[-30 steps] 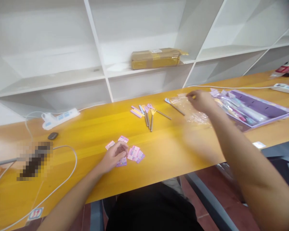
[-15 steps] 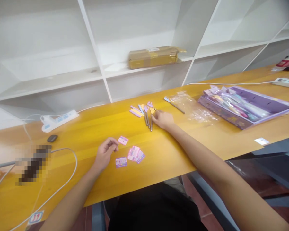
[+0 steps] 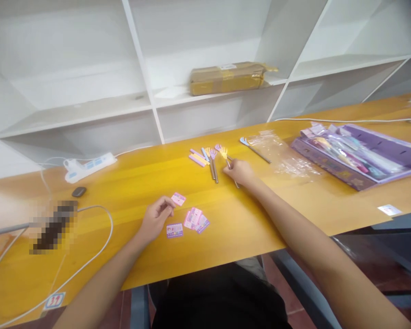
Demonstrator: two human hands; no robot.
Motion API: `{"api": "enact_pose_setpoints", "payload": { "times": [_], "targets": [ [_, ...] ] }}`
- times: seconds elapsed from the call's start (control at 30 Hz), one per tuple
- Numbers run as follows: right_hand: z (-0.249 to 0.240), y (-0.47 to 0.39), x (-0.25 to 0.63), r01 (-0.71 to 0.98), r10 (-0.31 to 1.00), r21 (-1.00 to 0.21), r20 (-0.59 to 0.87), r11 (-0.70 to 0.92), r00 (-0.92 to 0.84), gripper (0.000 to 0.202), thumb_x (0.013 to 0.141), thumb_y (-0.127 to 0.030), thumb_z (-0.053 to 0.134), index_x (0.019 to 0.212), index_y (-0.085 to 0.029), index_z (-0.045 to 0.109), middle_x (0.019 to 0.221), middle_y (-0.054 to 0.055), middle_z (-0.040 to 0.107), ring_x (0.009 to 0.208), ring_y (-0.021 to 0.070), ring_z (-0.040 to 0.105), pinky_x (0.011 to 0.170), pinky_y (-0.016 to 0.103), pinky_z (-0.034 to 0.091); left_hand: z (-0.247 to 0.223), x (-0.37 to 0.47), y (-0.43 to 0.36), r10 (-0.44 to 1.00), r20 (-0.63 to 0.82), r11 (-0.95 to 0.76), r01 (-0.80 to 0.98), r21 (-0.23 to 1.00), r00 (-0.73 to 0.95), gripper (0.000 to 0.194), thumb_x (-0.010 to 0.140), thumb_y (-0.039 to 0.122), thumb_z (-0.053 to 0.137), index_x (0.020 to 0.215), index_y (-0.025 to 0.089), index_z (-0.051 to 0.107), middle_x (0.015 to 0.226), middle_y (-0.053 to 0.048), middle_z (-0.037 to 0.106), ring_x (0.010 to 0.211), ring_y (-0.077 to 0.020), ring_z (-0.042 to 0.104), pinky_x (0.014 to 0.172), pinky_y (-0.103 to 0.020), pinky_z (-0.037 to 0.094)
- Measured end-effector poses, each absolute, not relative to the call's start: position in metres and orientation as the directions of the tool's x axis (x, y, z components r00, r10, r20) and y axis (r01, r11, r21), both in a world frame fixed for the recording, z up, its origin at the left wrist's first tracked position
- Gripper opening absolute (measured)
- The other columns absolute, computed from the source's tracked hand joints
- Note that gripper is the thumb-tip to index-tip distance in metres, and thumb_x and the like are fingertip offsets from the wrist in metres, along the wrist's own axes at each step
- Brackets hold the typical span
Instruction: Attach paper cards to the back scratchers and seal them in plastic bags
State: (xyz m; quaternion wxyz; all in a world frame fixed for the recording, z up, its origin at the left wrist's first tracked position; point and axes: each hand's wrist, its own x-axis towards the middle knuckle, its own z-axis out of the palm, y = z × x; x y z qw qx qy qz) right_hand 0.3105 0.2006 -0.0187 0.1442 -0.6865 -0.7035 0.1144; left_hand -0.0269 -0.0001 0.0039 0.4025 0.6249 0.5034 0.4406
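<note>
My right hand (image 3: 240,172) is closed on the metal handle of a back scratcher with a yellow hand-shaped head (image 3: 224,152). Left of it, a yellow and a purple scratcher (image 3: 213,155) lie side by side, next to several pastel strips (image 3: 198,159). Beyond my right hand rests a blue-headed scratcher (image 3: 256,151). My left hand (image 3: 157,215) hovers or rests with curled fingers at the edge of a pink card (image 3: 178,198); whether it grips anything cannot be made out. Nearby lie overlapping pink and purple cards (image 3: 193,218) and a single purple card (image 3: 174,230).
Clear plastic bags (image 3: 277,153) lie beside a purple box (image 3: 345,176) of wrapped items at right. A white power strip (image 3: 91,167), a black object (image 3: 79,191) and cables are at left. A taped package (image 3: 228,78) sits on the shelf behind.
My right hand has shifted the yellow-headed scratcher rightward, away from the others, and its handle is now more tilted. My left hand stays beside the pink card. The view has moved slightly.
</note>
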Motion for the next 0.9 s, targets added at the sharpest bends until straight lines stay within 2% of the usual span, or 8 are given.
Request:
{"api": "enact_pose_setpoints", "payload": {
  "times": [0.1, 0.2, 0.27, 0.4, 0.53, 0.67, 0.8, 0.9],
  "targets": [
    [-0.018, 0.204, 0.312, 0.908, 0.995, -0.412, 0.085, 0.077, -0.046, 0.029, 0.1, -0.033, 0.055, 0.115, -0.009, 0.064, 0.093, 0.014, 0.074, 0.075, 0.0193, 0.066, 0.066, 0.024, 0.041, 0.005, -0.026, 0.0, 0.98, 0.152, -0.183, 0.286, 0.941, 0.127, 0.013, 0.096, 0.031, 0.058, 0.092, 0.02, 0.063, 0.075, 0.001, 0.06, 0.071, -0.0158, 0.058, 0.072, -0.03, 0.045],
    [-0.015, 0.21, 0.301, 0.898, 0.988, -0.411, 0.09, 0.155, -0.129, 0.027, 0.104, -0.028, 0.047, 0.119, -0.012, 0.063, 0.101, 0.013, 0.075, 0.081, 0.019, 0.067, 0.069, 0.024, 0.043, 0.005, -0.027, 0.0, 0.98, 0.136, -0.174, 0.302, 0.937, 0.142, 0.012, 0.096, 0.03, 0.057, 0.092, 0.02, 0.063, 0.074, 0.001, 0.06, 0.071, -0.016, 0.058, 0.073, -0.03, 0.044],
    [-0.01, 0.216, 0.289, 0.893, 0.978, -0.399, 0.095, 0.208, -0.185, 0.027, 0.105, -0.03, 0.047, 0.12, -0.014, 0.063, 0.105, 0.013, 0.075, 0.086, 0.0202, 0.068, 0.072, 0.024, 0.044, 0.004, -0.027, 0.0, 0.982, 0.126, -0.165, 0.307, 0.937, 0.141, 0.012, 0.095, 0.03, 0.057, 0.093, 0.02, 0.063, 0.073, 0.001, 0.06, 0.071, -0.0161, 0.058, 0.073, -0.03, 0.044],
    [0.001, 0.227, 0.263, 0.892, 0.959, -0.353, 0.085, 0.283, -0.271, 0.035, 0.1, -0.042, 0.06, 0.124, -0.016, 0.063, 0.107, 0.013, 0.075, 0.092, 0.0228, 0.069, 0.077, 0.025, 0.046, 0.002, -0.028, 0.001, 0.984, 0.118, -0.154, 0.318, 0.936, 0.131, 0.013, 0.095, 0.031, 0.057, 0.092, 0.02, 0.062, 0.073, 0.002, 0.06, 0.072, -0.0161, 0.058, 0.074, -0.03, 0.044],
    [0.004, 0.231, 0.246, 0.916, 0.957, -0.278, 0.052, 0.288, -0.285, 0.042, 0.098, -0.049, 0.063, 0.119, -0.012, 0.065, 0.107, 0.018, 0.074, 0.099, 0.0269, 0.07, 0.085, 0.028, 0.048, 0.003, -0.029, 0.001, 0.986, 0.097, -0.131, 0.278, 0.952, 0.133, 0.015, 0.095, 0.034, 0.059, 0.092, 0.02, 0.062, 0.073, 0.002, 0.06, 0.072, -0.016, 0.058, 0.074, -0.03, 0.045],
    [0.001, 0.227, 0.24, 0.929, 0.96, -0.247, 0.033, 0.276, -0.277, 0.04, 0.098, -0.047, 0.062, 0.114, -0.01, 0.067, 0.109, 0.02, 0.073, 0.103, 0.0286, 0.07, 0.088, 0.03, 0.049, 0.007, -0.028, 0.003, 0.992, 0.061, -0.079, 0.163, 0.983, 0.11, 0.015, 0.092, 0.034, 0.06, 0.089, 0.02, 0.062, 0.068, 0.002, 0.06, 0.067, -0.0156, 0.056, 0.072, -0.031, 0.045],
    [0.003, 0.221, 0.242, 0.925, 0.965, -0.278, 0.053, 0.26, -0.256, 0.03, 0.095, -0.038, 0.066, 0.111, -0.012, 0.068, 0.11, 0.019, 0.073, 0.103, 0.0286, 0.07, 0.086, 0.029, 0.049, 0.008, -0.027, 0.004, 0.994, 0.056, -0.066, 0.107, 0.992, 0.094, 0.015, 0.09, 0.035, 0.062, 0.088, 0.02, 0.062, 0.065, 0.003, 0.059, 0.064, -0.0153, 0.055, 0.071, -0.03, 0.045],
    [0.009, 0.212, 0.246, 0.909, 0.974, -0.35, 0.102, 0.225, -0.202, 0.025, 0.095, -0.036, 0.065, 0.105, -0.013, 0.067, 0.102, 0.017, 0.074, 0.095, 0.0267, 0.069, 0.079, 0.028, 0.046, 0.008, -0.027, 0.004, 0.994, 0.056, -0.067, 0.104, 0.992, 0.098, 0.016, 0.092, 0.035, 0.063, 0.089, 0.02, 0.062, 0.066, 0.003, 0.059, 0.065, -0.0149, 0.055, 0.071, -0.03, 0.045]
  ]
}}
